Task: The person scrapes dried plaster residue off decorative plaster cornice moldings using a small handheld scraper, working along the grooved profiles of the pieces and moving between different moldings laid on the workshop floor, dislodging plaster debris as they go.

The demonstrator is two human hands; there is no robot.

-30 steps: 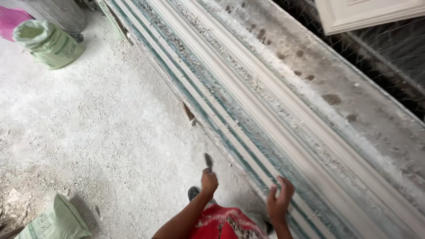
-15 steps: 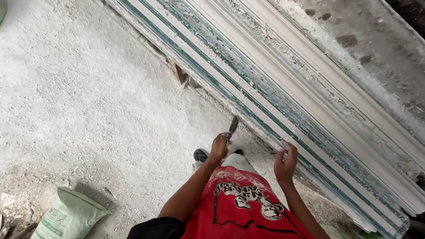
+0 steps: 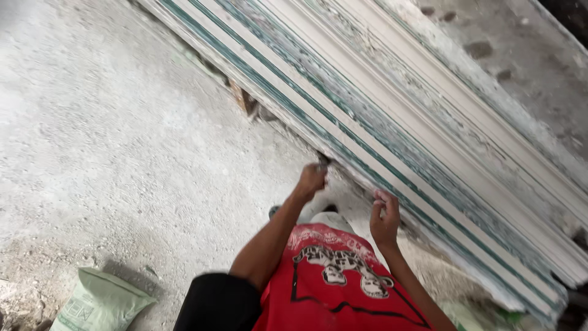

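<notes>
A small dark tool (image 3: 322, 162) is held in the closed left hand (image 3: 311, 179), its tip set against the near edge of the moulding (image 3: 392, 141). Half a second ago the tool stood clear of the edge and pointed up; now it is lowered onto the edge, and both hands sit lower and nearer the moulding. The tool's long axis runs up and slightly right, toward the moulding; most of it is hidden by the fist. The right hand (image 3: 386, 217) is curled with its fingertips touching the same edge, gripping nothing that can be seen. The moulding, white with green stripes, lies with its long axis from upper left to lower right. A green sack (image 3: 101, 303) lies on the dusty floor (image 3: 122, 141) at lower left.
</notes>
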